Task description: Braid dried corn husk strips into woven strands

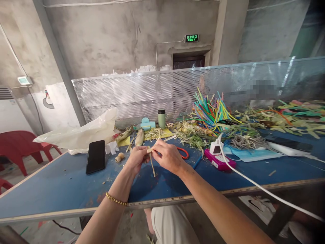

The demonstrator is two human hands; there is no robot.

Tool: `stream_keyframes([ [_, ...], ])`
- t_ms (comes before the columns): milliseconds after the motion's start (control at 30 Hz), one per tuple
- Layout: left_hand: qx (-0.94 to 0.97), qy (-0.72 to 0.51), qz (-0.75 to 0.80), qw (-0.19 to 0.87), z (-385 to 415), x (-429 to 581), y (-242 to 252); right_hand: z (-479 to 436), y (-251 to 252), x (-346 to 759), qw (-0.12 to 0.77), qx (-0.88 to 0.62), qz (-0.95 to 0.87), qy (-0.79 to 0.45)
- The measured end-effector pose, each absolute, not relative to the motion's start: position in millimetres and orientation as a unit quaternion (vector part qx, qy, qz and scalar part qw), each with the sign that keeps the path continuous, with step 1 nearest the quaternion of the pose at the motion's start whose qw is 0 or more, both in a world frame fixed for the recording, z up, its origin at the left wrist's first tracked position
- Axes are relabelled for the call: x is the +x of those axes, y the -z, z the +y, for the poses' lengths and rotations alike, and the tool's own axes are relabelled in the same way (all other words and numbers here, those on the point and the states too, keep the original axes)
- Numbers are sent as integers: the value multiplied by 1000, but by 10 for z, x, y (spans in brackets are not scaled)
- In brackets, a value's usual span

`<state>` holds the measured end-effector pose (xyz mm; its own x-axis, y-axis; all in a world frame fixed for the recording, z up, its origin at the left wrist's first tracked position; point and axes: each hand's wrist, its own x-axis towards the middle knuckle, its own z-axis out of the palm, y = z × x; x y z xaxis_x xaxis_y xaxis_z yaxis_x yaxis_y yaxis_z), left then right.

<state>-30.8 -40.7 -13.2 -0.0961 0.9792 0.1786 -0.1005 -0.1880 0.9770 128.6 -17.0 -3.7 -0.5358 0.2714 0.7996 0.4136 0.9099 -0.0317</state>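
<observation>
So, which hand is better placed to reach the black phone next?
Left, probably. The left hand is nearer the black phone, which lies to its left; the right hand would have to cross over. Both pinch the pale strip.

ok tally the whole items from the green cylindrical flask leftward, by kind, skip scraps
black flat rectangular phone: 1
crumpled translucent white plastic bag: 1
small tan wooden knob: 1
green cylindrical flask with black lid: 1
light blue plastic object: 1
pale thin strip between left hand and right hand: 1
total: 6

Left hand (pixel 135 159) and right hand (pixel 167 156) pinch a pale strip (pixel 151 162) above the blue table (pixel 63 189).
</observation>
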Motion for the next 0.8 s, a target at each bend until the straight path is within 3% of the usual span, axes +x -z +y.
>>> stream_keyframes([
  [800,551,-562,461,411,-508,-258,24,-93,-4,1286,482,-242,-840,-53],
])
